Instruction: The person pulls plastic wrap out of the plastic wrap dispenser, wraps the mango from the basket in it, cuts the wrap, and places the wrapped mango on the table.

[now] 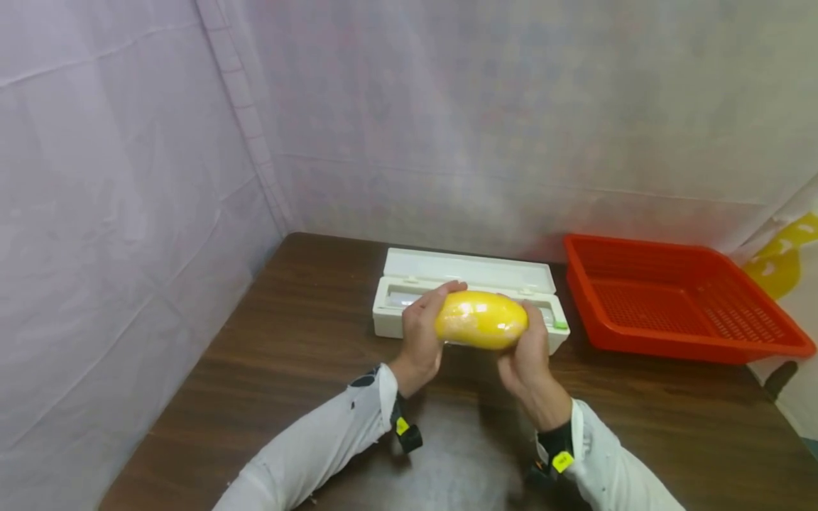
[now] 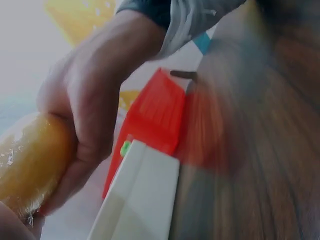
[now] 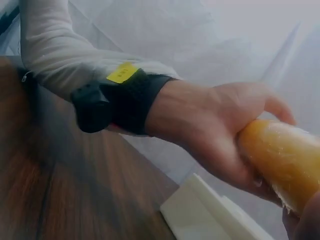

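A smooth, oblong yellow fruit (image 1: 482, 320) is held up in front of me, wrapped in shiny clear cling film. Its left end is gripped by my left hand (image 1: 423, 333), and its right end by my right hand (image 1: 529, 355). In the right wrist view, the fingers of my right hand (image 3: 220, 125) curl round the fruit (image 3: 285, 160), and the film looks bunched along its underside. Behind and below the hands, a white cling film dispenser (image 1: 390, 325) stands on the table with its lid (image 1: 469, 268) raised. A film roll shows inside it, and a green slider sits at its right end.
A red plastic basket (image 1: 690, 344) with a perforated bottom stands to the right of the dispenser. The brown wood-grain table (image 1: 268, 341) meets white sheeting (image 1: 447, 128) at the back and left. A yellow patterned patch (image 1: 782, 259) hangs at the far right.
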The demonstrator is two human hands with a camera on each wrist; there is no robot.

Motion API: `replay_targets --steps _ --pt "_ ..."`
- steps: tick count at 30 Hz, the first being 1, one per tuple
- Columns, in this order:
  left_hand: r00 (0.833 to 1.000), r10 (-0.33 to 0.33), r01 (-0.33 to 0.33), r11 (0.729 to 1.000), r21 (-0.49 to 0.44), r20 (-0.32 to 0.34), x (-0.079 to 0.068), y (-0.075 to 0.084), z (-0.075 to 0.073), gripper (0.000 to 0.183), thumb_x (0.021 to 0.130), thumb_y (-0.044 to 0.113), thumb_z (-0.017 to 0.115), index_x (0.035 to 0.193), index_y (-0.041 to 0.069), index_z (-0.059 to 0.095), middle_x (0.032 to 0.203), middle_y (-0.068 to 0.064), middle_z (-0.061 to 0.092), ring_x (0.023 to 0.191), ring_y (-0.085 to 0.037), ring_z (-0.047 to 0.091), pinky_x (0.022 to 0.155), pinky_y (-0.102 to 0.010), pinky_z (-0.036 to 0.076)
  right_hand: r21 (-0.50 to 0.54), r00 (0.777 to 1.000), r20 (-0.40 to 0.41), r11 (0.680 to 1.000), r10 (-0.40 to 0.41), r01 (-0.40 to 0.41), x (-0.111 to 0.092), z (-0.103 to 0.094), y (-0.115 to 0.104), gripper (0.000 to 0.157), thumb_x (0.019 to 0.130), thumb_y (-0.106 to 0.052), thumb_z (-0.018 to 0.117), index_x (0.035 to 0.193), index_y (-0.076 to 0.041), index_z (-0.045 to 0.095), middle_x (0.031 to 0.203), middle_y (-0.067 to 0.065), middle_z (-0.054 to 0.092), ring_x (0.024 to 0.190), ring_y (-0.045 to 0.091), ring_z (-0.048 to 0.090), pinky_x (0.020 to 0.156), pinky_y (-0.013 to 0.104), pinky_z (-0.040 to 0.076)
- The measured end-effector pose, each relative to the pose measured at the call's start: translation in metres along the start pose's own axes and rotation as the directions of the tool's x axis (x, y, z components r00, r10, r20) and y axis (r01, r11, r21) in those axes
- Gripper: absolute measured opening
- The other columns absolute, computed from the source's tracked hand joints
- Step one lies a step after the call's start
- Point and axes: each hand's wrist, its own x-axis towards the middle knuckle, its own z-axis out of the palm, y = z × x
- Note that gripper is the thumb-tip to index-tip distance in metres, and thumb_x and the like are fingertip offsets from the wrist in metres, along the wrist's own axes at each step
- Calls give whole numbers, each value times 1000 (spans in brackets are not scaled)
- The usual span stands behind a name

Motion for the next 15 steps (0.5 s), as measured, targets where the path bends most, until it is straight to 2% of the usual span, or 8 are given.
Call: replay_targets --steps 3,5,10,15 --pt "997 -77 76 996 -36 -29 -1 3 4 40 98 25 60 123 -5 67 124 -17 70 104 -19 66 88 -29 56 -8 1000 9 1000 -19 19 -2 1 1 39 105 -47 40 124 -13 45 116 -2 51 105 13 53 93 23 49" --pt "995 -97 96 994 -43 -33 0 4 5 39 98 25 62 123 -5 67 124 -17 71 103 -19 65 87 -29 56 -10 999 18 999 -34 34 -2 1 2 42 104 -49 45 126 -14 44 116 -2 48 106 14 51 94 24 47" --pt "994 -107 106 993 -53 -20 3 4 4 36 97 19 58 118 -9 68 120 -17 72 98 -19 66 82 -29 57 -35 998 36 998 -57 59 -3 1 4 36 105 -44 46 120 -11 49 113 -1 49 101 15 51 89 23 47" --pt "994 -113 112 993 -27 -9 4 0 2 36 98 20 53 116 -7 69 120 -18 72 97 -20 66 81 -30 57 -97 998 14 994 -56 57 -4 -1 4 44 107 -41 39 131 -6 50 118 1 49 102 15 51 86 22 49"
